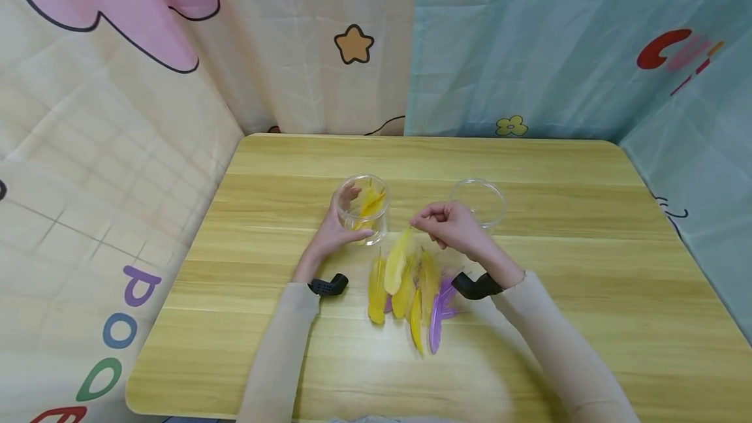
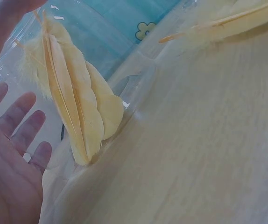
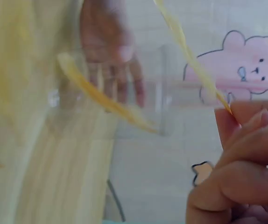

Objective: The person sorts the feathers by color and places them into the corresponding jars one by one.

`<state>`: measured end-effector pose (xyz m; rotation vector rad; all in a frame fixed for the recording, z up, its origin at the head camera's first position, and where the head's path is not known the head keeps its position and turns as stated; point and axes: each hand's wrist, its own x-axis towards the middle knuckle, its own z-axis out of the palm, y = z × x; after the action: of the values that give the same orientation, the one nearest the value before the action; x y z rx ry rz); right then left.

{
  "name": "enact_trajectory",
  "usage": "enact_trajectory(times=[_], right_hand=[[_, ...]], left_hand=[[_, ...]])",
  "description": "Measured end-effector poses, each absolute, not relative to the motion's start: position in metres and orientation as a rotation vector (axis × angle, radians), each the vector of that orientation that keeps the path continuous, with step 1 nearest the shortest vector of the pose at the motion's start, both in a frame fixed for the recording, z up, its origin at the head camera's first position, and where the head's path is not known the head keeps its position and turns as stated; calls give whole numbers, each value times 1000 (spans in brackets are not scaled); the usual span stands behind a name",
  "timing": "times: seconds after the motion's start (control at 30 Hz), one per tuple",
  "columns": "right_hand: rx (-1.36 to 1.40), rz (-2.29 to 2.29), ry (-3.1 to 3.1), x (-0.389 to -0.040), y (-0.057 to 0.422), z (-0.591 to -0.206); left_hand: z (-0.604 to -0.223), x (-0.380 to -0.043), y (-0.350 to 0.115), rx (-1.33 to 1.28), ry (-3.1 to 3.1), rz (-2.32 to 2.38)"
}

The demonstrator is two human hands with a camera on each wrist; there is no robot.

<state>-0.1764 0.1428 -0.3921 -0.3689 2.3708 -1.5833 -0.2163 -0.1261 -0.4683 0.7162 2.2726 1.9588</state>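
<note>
A clear plastic jar (image 1: 379,227) stands on the table with yellow feathers (image 1: 371,201) inside, quills upward. My left hand (image 1: 333,230) holds the jar from its left, fingers around the far side and thumb at the near side. In the left wrist view the feathers (image 2: 78,93) lean together within the clear wall. My right hand (image 1: 454,226) pinches a pale yellow feather (image 1: 397,265) by its quill tip, between thumb and index finger, just right of the jar. This feather hangs down over a loose group of yellow feathers (image 1: 377,291) and purple feathers (image 1: 435,326).
A clear round lid (image 1: 503,206) lies on the wooden table (image 1: 576,227) behind my right hand. The patterned curtain (image 1: 352,96) rises along the table's back edge and both sides. Each wrist carries a black camera mount (image 1: 331,284).
</note>
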Motion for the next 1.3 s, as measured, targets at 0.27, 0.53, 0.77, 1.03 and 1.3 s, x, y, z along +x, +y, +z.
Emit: enact_trajectory(times=[0.27, 0.53, 0.77, 1.03, 1.3], right_hand=[[-406, -1907, 2431, -190, 118, -358], [-286, -2018, 2544, -217, 101, -345], [-357, -1900, 2638, -229, 93, -360], [-378, -1731, 2590, -221, 101, -379], [-361, -1566, 2495, -188, 123, -406]], left_hand=[[-469, -217, -126, 797, 2220, 2027], [-470, -213, -125, 725, 2269, 1958], [-473, -211, -124, 737, 2289, 1948], [-472, -215, -123, 751, 2259, 1980], [-468, -217, -126, 760, 2275, 1975]])
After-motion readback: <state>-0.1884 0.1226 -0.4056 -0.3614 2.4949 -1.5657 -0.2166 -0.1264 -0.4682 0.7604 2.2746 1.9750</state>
